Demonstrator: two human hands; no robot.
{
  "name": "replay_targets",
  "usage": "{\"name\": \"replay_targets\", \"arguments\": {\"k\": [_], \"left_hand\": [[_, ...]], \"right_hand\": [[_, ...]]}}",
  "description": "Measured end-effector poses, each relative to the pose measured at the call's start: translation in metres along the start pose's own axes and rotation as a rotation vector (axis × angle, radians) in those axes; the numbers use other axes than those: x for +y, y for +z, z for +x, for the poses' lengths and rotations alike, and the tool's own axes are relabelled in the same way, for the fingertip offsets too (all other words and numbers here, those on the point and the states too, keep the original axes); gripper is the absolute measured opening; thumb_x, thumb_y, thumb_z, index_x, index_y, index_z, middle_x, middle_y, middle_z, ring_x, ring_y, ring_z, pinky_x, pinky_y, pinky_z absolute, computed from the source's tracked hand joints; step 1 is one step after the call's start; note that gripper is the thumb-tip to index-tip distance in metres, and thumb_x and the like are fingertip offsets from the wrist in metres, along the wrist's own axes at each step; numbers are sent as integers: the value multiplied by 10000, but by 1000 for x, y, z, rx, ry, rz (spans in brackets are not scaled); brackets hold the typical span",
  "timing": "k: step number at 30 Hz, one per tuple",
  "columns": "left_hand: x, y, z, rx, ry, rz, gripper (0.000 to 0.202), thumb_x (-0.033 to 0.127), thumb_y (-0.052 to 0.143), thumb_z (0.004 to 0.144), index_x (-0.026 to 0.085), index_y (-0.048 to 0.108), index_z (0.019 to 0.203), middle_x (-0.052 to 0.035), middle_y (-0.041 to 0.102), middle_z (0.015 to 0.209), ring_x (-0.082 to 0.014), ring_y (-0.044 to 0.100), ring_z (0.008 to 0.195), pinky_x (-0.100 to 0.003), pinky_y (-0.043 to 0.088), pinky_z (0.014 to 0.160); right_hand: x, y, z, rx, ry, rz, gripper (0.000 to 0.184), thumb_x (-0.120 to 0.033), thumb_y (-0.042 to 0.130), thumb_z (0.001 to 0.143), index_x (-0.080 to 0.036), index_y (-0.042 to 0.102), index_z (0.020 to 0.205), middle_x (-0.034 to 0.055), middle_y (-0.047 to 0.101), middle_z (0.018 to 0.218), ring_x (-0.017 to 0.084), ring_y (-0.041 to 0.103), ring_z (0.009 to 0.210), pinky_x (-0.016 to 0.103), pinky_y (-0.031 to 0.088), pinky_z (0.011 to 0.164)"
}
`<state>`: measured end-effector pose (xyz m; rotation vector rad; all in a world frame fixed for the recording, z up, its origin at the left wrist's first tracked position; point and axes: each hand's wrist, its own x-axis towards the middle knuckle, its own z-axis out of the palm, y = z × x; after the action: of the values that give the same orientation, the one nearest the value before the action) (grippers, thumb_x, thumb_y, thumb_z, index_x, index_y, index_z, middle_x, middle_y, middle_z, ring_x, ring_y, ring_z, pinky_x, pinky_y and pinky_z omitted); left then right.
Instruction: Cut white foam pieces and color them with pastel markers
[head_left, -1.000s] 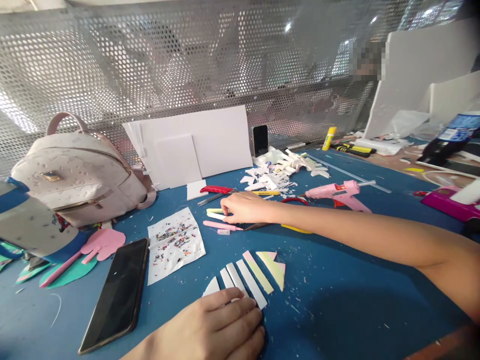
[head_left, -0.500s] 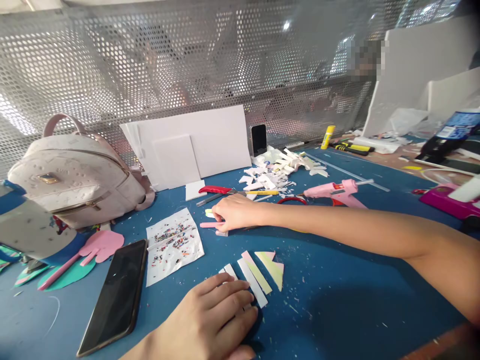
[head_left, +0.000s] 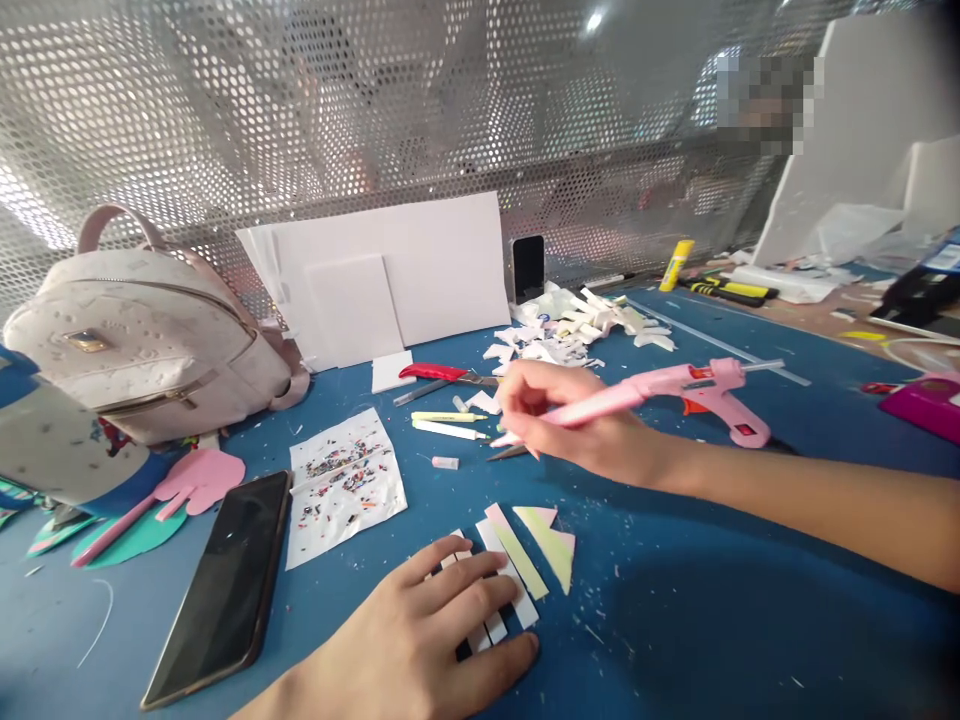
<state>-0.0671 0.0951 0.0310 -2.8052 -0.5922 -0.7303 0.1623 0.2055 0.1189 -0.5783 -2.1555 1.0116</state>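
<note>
My right hand (head_left: 577,420) grips a pink marker (head_left: 589,408) like a pen, its uncapped tip pointing left above the blue table. Under the spread fingers of my left hand (head_left: 442,625) lie several white strips (head_left: 491,625). Beside them are a strip coloured pink and yellow-green (head_left: 517,550) and a jagged piece (head_left: 551,545) in the same colours. A small pink cap (head_left: 445,463) lies left of the marker tip. Two pale yellow-green markers (head_left: 450,423) rest just behind the cap. Below my right hand, a dark pointed blade (head_left: 510,453) partly shows.
Behind my right hand is a pink glue gun (head_left: 720,390). Foam scraps (head_left: 562,330) and a red-handled tool (head_left: 435,372) lie farther back. At left are a phone (head_left: 217,590), a paper with shavings (head_left: 349,480) and a backpack (head_left: 150,340). White boards (head_left: 450,265) lean against the mesh.
My right hand has moved right and lifted, now holding the pink marker; the pink cap and pale markers have come into view. My left hand's fingers have spread over the strips.
</note>
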Motion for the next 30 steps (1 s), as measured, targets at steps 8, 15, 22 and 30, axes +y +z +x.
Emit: {"name": "replay_targets", "arguments": {"k": [8,15,22,30], "left_hand": [[2,-1,6,61,-14,67,273,271,458,1024,248,720,1097,-20,704,1117,-222,658,1111,-433,498,1043],[-3,-3,6,73,-31,26,279,242,468,1028,173,685,1190,-47,721,1084,-207,656,1147,-387,472,1095],[-6,6,-1,94,-71,-49,329,191,392,1050,105,708,1081,-53,740,1049,-184,641,1186,-372,415,1156],[-5,6,0,93,-132,-83,314,153,406,1039,111,717,1026,-34,741,940,-154,665,1144,-352,424,1155]], "right_hand": [[21,4,-60,-86,-74,-26,236,-385,454,997,-203,592,1057,38,585,904,160,546,785,305,458,734],[19,22,-83,-193,37,-22,57,-204,479,920,-227,457,968,0,554,755,140,498,613,240,437,555],[28,36,-85,-213,-233,-221,222,-89,526,863,-244,367,868,-31,552,700,126,495,604,255,392,607],[36,41,-88,-246,-286,-344,267,-75,525,858,-237,314,848,-24,497,711,143,382,632,274,364,603]]}}
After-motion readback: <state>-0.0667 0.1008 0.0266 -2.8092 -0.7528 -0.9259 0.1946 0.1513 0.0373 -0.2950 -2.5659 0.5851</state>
